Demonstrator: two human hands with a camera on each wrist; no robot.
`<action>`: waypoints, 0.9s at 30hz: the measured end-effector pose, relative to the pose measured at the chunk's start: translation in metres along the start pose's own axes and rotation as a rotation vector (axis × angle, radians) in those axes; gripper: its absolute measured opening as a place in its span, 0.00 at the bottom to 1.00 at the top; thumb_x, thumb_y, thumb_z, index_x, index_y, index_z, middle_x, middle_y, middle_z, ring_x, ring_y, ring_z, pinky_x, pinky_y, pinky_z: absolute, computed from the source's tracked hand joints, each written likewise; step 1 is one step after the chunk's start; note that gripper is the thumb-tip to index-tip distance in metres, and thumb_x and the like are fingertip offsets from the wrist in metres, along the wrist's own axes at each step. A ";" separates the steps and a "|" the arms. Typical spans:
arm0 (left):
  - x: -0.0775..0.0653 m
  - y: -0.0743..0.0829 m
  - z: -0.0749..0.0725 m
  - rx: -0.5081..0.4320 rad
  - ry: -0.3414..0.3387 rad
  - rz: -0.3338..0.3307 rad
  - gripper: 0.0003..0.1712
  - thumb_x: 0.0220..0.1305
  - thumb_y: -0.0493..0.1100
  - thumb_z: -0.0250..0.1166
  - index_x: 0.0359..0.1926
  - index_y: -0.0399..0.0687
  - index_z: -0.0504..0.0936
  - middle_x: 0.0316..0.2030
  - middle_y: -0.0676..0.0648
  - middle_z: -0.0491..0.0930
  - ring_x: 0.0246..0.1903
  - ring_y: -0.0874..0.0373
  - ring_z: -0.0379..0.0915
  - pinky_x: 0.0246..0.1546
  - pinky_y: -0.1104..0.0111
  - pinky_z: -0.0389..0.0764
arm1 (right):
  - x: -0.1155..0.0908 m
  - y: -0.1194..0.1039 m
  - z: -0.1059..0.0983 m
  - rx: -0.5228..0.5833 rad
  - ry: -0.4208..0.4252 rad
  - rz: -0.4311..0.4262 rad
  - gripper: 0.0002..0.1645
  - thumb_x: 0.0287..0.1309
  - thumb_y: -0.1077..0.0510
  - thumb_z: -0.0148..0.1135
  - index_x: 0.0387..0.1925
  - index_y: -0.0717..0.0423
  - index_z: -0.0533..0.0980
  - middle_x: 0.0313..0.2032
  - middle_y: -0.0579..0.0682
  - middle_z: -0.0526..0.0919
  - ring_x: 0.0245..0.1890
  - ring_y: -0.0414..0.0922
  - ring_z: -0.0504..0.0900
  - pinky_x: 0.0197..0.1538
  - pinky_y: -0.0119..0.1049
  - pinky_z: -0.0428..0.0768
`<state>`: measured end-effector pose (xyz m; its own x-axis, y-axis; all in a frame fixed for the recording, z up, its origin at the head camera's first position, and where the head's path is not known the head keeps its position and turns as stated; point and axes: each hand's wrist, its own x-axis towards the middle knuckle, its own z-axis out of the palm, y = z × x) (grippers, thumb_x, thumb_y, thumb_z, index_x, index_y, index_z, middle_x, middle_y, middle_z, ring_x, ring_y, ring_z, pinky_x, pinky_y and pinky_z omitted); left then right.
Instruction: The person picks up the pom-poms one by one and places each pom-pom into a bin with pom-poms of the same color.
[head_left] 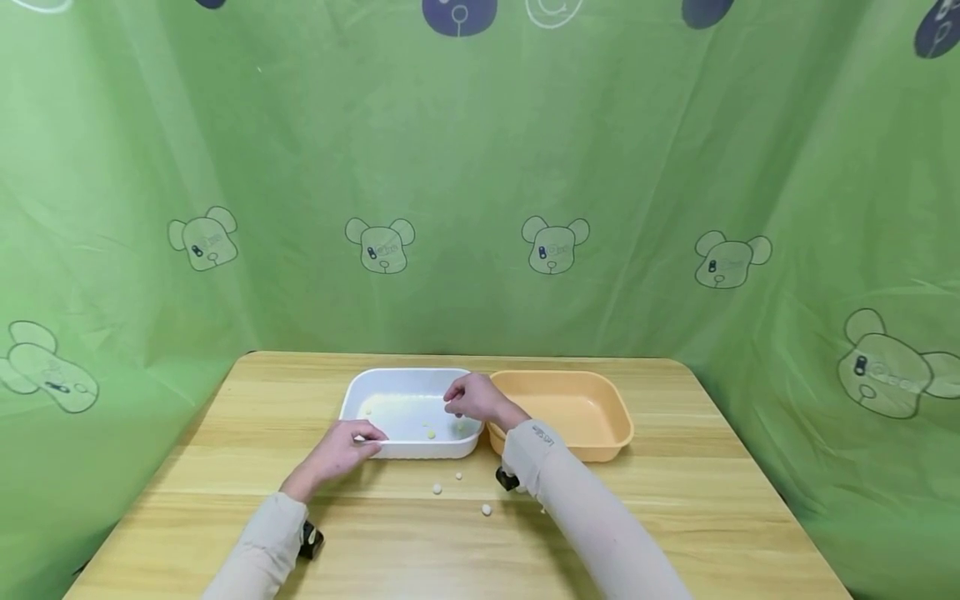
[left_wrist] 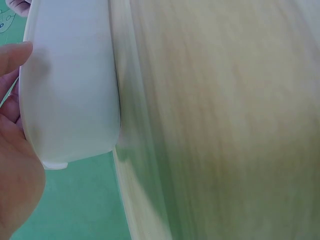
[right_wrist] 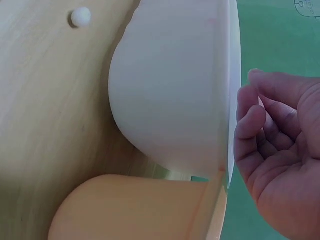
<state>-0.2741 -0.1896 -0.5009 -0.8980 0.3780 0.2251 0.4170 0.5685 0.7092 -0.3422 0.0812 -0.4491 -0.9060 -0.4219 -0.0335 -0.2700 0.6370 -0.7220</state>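
My left hand grips the near left rim of a white plastic basin. Its thumb lies on the outer wall in the left wrist view, and the other fingers go behind the rim. Over the right part of this basin is my right hand, fingers curled and thumb tip against the index fingertip. In the right wrist view, nothing shows between those fingertips. Inside the basin lie a few small yellowish balls, one of them a pale yellow ball near the front.
An orange basin stands right beside the white one, partly behind my right forearm. Several small white balls lie on the wooden table in front, among them a white ball near my right sleeve. A green curtain hangs behind the table and at its sides.
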 end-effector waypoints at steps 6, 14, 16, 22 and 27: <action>-0.001 0.002 0.000 -0.005 -0.005 0.003 0.06 0.57 0.35 0.65 0.36 0.46 0.85 0.33 0.54 0.82 0.37 0.57 0.76 0.44 0.59 0.76 | -0.010 0.001 -0.006 -0.003 0.006 -0.020 0.10 0.53 0.64 0.66 0.37 0.65 0.80 0.27 0.48 0.80 0.25 0.42 0.79 0.30 0.32 0.79; 0.001 0.005 -0.002 0.009 -0.018 -0.002 0.05 0.57 0.35 0.65 0.35 0.46 0.85 0.34 0.54 0.82 0.37 0.57 0.76 0.45 0.57 0.76 | -0.023 0.003 -0.017 -0.042 0.040 -0.042 0.06 0.52 0.63 0.66 0.34 0.61 0.80 0.26 0.47 0.80 0.25 0.41 0.78 0.30 0.31 0.78; 0.002 0.005 -0.002 0.017 -0.026 0.005 0.05 0.57 0.35 0.65 0.35 0.46 0.84 0.34 0.54 0.81 0.38 0.57 0.76 0.45 0.57 0.76 | -0.027 0.005 -0.021 -0.042 0.052 -0.051 0.06 0.52 0.63 0.66 0.33 0.61 0.80 0.25 0.47 0.80 0.25 0.41 0.78 0.30 0.31 0.78; 0.004 0.009 -0.001 0.061 -0.054 0.008 0.06 0.57 0.35 0.64 0.36 0.46 0.83 0.35 0.53 0.81 0.39 0.55 0.76 0.46 0.56 0.76 | -0.040 0.015 -0.034 -0.013 0.085 -0.061 0.05 0.55 0.63 0.64 0.33 0.61 0.81 0.25 0.47 0.80 0.25 0.43 0.79 0.30 0.32 0.78; 0.004 0.019 -0.001 0.125 -0.048 0.036 0.12 0.58 0.38 0.64 0.44 0.43 0.82 0.41 0.48 0.82 0.45 0.49 0.76 0.49 0.50 0.73 | -0.054 0.028 -0.047 -0.033 0.111 -0.058 0.05 0.58 0.61 0.62 0.33 0.60 0.81 0.27 0.46 0.81 0.25 0.42 0.79 0.29 0.33 0.78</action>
<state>-0.2700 -0.1778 -0.4860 -0.8758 0.4324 0.2146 0.4656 0.6394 0.6119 -0.3165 0.1517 -0.4352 -0.9184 -0.3863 0.0855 -0.3321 0.6351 -0.6974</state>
